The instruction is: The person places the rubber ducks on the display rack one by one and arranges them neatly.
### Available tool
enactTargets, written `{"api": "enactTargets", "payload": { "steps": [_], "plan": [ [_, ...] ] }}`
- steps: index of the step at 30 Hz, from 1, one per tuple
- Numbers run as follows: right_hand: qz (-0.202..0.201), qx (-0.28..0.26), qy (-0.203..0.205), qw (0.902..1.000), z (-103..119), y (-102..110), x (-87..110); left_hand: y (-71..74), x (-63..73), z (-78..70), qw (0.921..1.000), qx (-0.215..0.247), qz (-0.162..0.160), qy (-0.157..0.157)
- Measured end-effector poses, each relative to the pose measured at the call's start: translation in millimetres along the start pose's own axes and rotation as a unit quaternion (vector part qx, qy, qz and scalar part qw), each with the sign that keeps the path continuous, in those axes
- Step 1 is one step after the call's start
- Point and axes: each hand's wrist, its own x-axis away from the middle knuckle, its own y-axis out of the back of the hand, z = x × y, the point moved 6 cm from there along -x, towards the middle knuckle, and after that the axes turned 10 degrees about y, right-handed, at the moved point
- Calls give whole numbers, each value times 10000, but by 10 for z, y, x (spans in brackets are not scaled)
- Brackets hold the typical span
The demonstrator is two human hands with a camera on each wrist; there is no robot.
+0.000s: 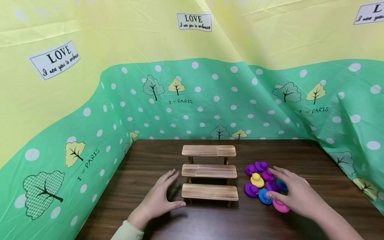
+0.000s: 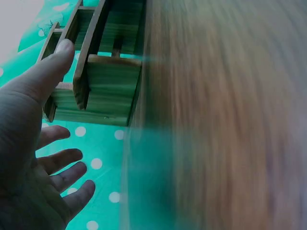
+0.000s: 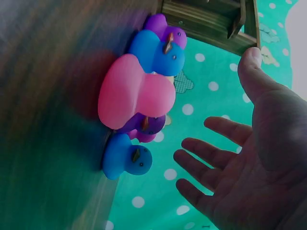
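Note:
A three-tier wooden stand (image 1: pixel 210 191) is in the middle of the dark table. Just left of it is my left hand (image 1: pixel 159 196), thumb and fingers spread, holding nothing. To the right of the stand lies a cluster of rubber ducks: several purple ones (image 1: pixel 251 190), a yellow one (image 1: pixel 257 180), a pink one (image 1: pixel 281 206) and two blue ones (image 1: pixel 265 196). Over the cluster's right side hovers my right hand (image 1: pixel 300 193), fingers extended. The right wrist view shows a gap between that hand and the pink duck (image 3: pixel 136 91). In the left wrist view the stand (image 2: pixel 108 91) appears beyond my thumb.
The dark wood-grain table (image 1: pixel 144 160) is enclosed at the back and sides by a green and yellow printed cloth (image 1: pixel 195 110). The cloth meets the table's back edge.

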Motion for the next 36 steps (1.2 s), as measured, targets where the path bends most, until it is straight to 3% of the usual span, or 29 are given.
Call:
{"api": "enactTargets", "payload": {
  "steps": [4,9,21,24,28,36],
  "plan": [
    [-165,-355,46,9992,-66,33,-79,-50,-35,-22,9996,294,27,-18],
    [-33,-995,-182,9949,-170,27,-176,-132,-76,-9,9977,647,203,50],
    [141,-1663,-503,9847,-487,-31,-451,-256,-138,10,9909,1261,471,-71],
    [186,-1780,-453,9828,-568,-61,-522,-309,-144,16,9824,1736,680,-44],
    [295,-1802,-407,9823,-688,-111,-620,-375,-145,33,9652,2441,938,85],
    [578,-1806,-397,9810,-917,-225,-715,-467,-152,51,9481,2938,1088,536]
  ]
}}
